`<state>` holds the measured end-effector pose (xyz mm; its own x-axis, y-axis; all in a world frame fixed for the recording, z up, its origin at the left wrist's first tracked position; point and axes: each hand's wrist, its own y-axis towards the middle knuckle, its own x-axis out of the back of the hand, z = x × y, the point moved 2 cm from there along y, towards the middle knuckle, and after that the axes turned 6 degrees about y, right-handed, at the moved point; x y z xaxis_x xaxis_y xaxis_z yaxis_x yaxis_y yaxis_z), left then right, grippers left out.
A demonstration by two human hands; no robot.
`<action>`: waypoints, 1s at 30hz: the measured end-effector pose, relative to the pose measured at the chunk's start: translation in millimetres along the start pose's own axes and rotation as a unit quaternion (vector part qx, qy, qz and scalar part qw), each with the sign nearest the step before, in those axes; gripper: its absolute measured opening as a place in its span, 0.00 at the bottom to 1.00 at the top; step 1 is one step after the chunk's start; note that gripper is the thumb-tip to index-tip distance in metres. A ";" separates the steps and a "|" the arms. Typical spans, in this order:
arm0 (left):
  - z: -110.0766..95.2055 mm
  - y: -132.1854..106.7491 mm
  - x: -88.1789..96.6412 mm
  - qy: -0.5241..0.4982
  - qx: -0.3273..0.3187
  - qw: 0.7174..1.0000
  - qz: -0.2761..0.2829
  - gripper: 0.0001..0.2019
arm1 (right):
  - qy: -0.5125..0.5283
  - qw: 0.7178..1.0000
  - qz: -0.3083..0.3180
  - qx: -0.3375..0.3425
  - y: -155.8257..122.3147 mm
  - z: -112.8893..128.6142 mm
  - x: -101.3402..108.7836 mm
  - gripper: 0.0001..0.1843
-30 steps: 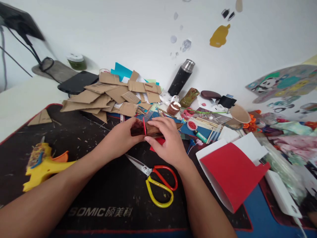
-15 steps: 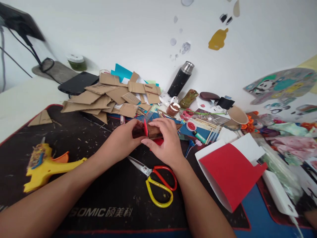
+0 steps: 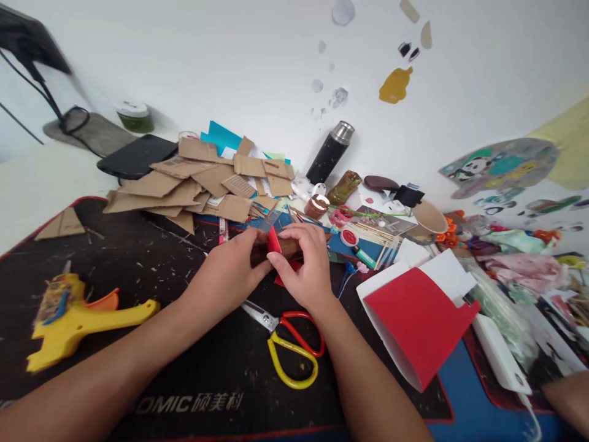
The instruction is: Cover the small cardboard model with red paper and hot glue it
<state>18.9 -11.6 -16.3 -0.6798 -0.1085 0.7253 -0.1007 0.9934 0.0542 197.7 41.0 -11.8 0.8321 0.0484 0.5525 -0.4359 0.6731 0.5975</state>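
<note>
Between both hands is a dark brown piece (image 3: 289, 248), its kind not clear, with a small stiff red paper piece (image 3: 273, 240) standing up against it. My left hand (image 3: 232, 264) curls around the left end, thumb and fingers closed. From the right, my right hand (image 3: 306, 264) grips the brown piece, its thumb tip touching the red paper's lower edge. The fingers hide much of the brown piece. Another bit of red (image 3: 288, 273) shows under the hands. Scissors (image 3: 289, 350) with one red and one yellow handle lie just below them on the black mat (image 3: 193, 350).
A yellow glue gun (image 3: 69, 322) lies left of my forearm. Cardboard pieces (image 3: 161, 184) are heaped behind the hands, with a black thermos (image 3: 329, 153) by the wall. At right are folded red card (image 3: 423, 325), a white power strip (image 3: 499, 353) and part of another person's arm (image 3: 568, 402).
The red paper piece has turned slightly and shows more of its face. The camera view has shifted a little, moving the scene leftward. Both hands keep their hold.
</note>
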 end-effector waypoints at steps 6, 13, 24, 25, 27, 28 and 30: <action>0.4 -0.4 -1.5 -0.002 -0.002 1.000 0.009 0.11 | -0.003 1.000 -0.007 -0.012 -0.6 0.0 -0.9 0.07; 2.5 -0.4 -3.3 -0.038 -0.008 0.999 0.001 0.11 | -0.019 0.999 -0.012 -0.027 -0.2 2.7 -2.0 0.06; 1.9 0.6 -3.8 -0.085 -0.006 0.996 0.009 0.09 | -0.020 0.999 -0.031 -0.032 -1.2 2.4 -4.2 0.09; 2.2 0.6 -4.0 -0.085 -0.007 0.996 0.009 0.09 | -0.019 0.999 -0.030 -0.034 -1.2 2.2 -4.1 0.09; 2.7 0.4 -4.4 -0.083 -0.008 0.996 0.008 0.10 | -0.015 0.999 -0.031 -0.035 -1.2 1.9 -3.9 0.09; 3.0 0.3 -4.7 -0.081 -0.008 0.997 0.006 0.11 | -0.014 0.999 -0.033 -0.034 -1.3 1.8 -3.7 0.09; 3.2 0.1 -5.2 -0.076 -0.008 0.997 0.003 0.12 | -0.016 0.999 -0.038 -0.031 -1.4 1.6 -3.5 0.09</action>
<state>20.1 -11.0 -22.2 -0.7826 -0.1054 0.6136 -0.0848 0.9944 0.0626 194.9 38.7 -13.6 0.8498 -0.0279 0.5264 -0.3494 0.7180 0.6021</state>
